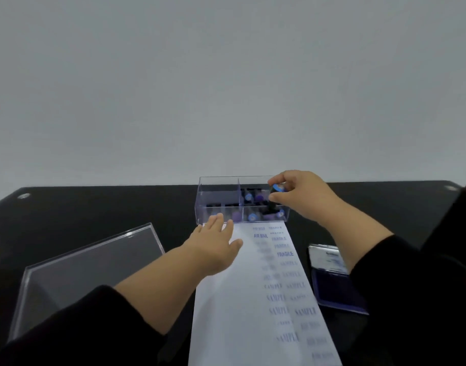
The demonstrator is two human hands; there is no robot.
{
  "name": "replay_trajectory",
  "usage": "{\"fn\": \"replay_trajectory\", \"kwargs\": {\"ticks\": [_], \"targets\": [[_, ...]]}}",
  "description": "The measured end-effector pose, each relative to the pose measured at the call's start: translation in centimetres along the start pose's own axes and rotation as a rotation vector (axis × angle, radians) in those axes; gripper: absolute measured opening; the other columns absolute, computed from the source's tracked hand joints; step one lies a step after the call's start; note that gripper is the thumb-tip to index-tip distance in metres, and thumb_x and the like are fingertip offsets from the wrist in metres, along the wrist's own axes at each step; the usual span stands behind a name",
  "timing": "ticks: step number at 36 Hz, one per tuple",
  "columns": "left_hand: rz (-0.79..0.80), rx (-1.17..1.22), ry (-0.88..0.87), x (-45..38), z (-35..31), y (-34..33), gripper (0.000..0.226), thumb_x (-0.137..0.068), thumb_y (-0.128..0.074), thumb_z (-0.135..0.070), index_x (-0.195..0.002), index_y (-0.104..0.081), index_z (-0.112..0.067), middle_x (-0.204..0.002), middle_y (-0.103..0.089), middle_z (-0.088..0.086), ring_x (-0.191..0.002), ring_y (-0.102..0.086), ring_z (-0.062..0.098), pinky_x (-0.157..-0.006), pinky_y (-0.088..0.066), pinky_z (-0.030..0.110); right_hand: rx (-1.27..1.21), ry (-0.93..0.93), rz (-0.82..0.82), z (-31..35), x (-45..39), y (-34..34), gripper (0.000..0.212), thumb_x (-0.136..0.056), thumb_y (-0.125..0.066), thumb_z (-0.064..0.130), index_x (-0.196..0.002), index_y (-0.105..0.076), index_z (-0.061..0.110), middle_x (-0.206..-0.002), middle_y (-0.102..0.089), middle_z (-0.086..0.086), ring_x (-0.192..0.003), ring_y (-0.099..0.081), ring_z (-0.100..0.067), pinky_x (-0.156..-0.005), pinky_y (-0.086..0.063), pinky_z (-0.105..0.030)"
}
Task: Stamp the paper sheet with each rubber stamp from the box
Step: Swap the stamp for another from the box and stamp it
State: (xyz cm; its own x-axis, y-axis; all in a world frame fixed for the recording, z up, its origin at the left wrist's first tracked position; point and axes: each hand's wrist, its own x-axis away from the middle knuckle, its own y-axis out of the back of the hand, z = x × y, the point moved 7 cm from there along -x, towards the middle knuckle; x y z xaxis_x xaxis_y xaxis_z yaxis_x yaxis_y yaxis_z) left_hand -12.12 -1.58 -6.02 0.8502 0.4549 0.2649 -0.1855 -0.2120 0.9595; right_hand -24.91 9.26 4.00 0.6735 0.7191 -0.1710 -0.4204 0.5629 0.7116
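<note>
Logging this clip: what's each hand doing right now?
Left hand: open, flat on the paper sheet.
Right hand: pinching a rubber stamp over the box.

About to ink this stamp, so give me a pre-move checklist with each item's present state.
1. Stamp held firmly: ok, the right hand pinches it over the box.
2. Paper sheet held down: ok, the left hand lies flat on its top left corner.
3. Ink pad open: ok, lid up, right of the sheet.
4. Path to the pad: cannot tell, the right forearm covers part of it.
5. Free space on the sheet: ok, left half unprinted.
6. Stamp face: cannot tell, hidden.
</note>
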Motion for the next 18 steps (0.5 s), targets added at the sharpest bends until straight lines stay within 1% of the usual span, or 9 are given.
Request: {"fn": "replay_trajectory", "kwargs": {"ticks": [1,2,4,6,8,10,12,14,18], "targets": [[0.011,0.006,-0.002,0.6,-0.3,-0.3,0.06,-0.102,-0.014,-0.045,-0.151,0.008,-0.018,-0.157,0.018,0.006,-0.145,0.015,0.021,-0.118,0.003,0.039,-0.024,-0.008,-0.027,-0.2,1.0,0.3,0.029,-0.087,-0.066,0.02,-0.115,-0.063,0.025,-0.085,-0.057,0.012,-0.068,-0.053,0.0,-0.049,-0.038,-0.006],[0.019,0.02,-0.004,1.2,-0.7,-0.7,0.06,-0.102,-0.014,-0.045,-0.151,0.008,-0.018,-0.157,0.018,0.006,-0.145,0.014,0.022,-0.118,0.002,0.039,-0.051,-0.017,-0.057,-0.5,2.0,0.7,0.031,-0.087,-0.066,0.019,-0.118,-0.062,0.025,-0.09,-0.059,0.01,-0.07,-0.053,0.001,-0.054,-0.038,-0.007],[0.031,0.038,-0.002,2.2,-1.2,-1.4,0.06,-0.102,-0.015,-0.045,-0.151,0.007,-0.017,-0.158,0.017,0.006,-0.146,0.012,0.022,-0.118,0.0,0.039,-0.105,-0.044,-0.113,-1.0,4.0,1.3,0.035,-0.088,-0.065,0.018,-0.121,-0.061,0.025,-0.1,-0.061,0.007,-0.075,-0.053,0.002,-0.068,-0.04,-0.014],[0.044,0.069,0.0,3.2,-1.8,-2.1,0.06,-0.103,-0.016,-0.044,-0.152,0.007,-0.017,-0.158,0.016,0.006,-0.146,0.011,0.022,-0.118,-0.001,0.038,-0.129,-0.074,-0.163,-1.5,5.9,1.8,0.036,-0.088,-0.064,0.018,-0.123,-0.06,0.025,-0.104,-0.061,0.005,-0.08,-0.056,-0.002,-0.075,-0.04,-0.02],[0.059,0.116,0.004,4.3,-2.3,-2.9,0.059,-0.103,-0.016,-0.042,-0.152,0.007,-0.016,-0.158,0.016,0.005,-0.146,0.011,0.021,-0.118,-0.002,0.037,-0.171,-0.099,-0.216,-2.0,7.7,2.3,0.036,-0.088,-0.064,0.019,-0.124,-0.06,0.025,-0.108,-0.062,0.003,-0.084,-0.059,-0.005,-0.072,-0.042,-0.019],[0.077,0.179,0.012,5.3,-2.8,-3.7,0.058,-0.104,-0.017,-0.04,-0.152,0.006,-0.016,-0.158,0.015,0.004,-0.146,0.01,0.02,-0.117,-0.002,0.036,-0.21,-0.12,-0.261,-2.6,9.3,2.7,0.036,-0.089,-0.064,0.019,-0.124,-0.06,0.026,-0.108,-0.061,0.004,-0.08,-0.056,-0.001,-0.065,-0.041,-0.014],[0.094,0.235,0.023,6.2,-3.2,-4.5,0.057,-0.104,-0.018,-0.037,-0.152,0.005,-0.015,-0.159,0.013,0.004,-0.146,0.009,0.02,-0.117,-0.003,0.034,-0.236,-0.143,-0.294,-3.3,10.8,2.8,0.036,-0.09,-0.063,0.02,-0.125,-0.058,0.027,-0.109,-0.059,0.006,-0.085,-0.058,-0.002,-0.066,-0.041,-0.014],[0.103,0.283,0.037,6.7,-3.4,-5.4,0.056,-0.104,-0.018,-0.035,-0.152,0.004,-0.015,-0.159,0.011,0.003,-0.147,0.007,0.019,-0.117,-0.004,0.034,-0.264,-0.167,-0.329,-4.1,11.9,2.9,0.036,-0.09,-0.062,0.021,-0.125,-0.058,0.028,-0.112,-0.06,0.007,-0.092,-0.06,-0.007,-0.071,-0.043,-0.018],[0.119,0.385,0.069,7.3,-3.7,-7.4,0.055,-0.104,-0.019,-0.033,-0.152,0.003,-0.015,-0.159,0.009,0.001,-0.147,0.006,0.017,-0.117,-0.003,0.032,-0.244,-0.218,-0.386,-6.1,13.7,2.6,0.036,-0.092,-0.06,0.021,-0.127,-0.056,0.028,-0.11,-0.058,0.008,-0.088,-0.057,-0.006,-0.064,-0.041,-0.015]]}}
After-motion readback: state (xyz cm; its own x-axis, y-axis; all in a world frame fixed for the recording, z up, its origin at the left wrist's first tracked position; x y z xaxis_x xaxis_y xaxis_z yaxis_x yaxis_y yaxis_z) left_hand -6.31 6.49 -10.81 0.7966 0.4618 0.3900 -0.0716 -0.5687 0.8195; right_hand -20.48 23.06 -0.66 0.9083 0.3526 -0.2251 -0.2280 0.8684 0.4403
